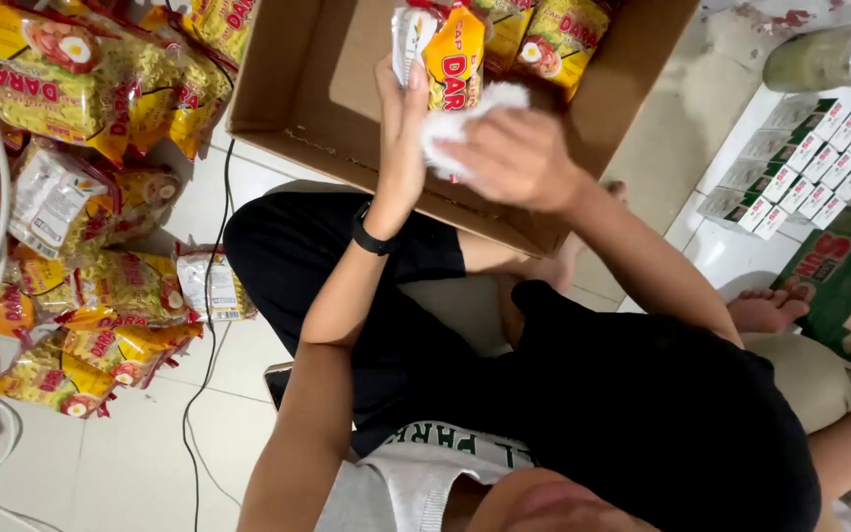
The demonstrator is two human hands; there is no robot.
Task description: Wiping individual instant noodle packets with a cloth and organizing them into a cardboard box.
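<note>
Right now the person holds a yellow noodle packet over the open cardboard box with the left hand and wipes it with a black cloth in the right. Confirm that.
One detail is wrong: the cloth is white, not black. The head view shows the left hand holding the yellow noodle packet over the open cardboard box, while the right hand presses the white cloth against it.
</note>
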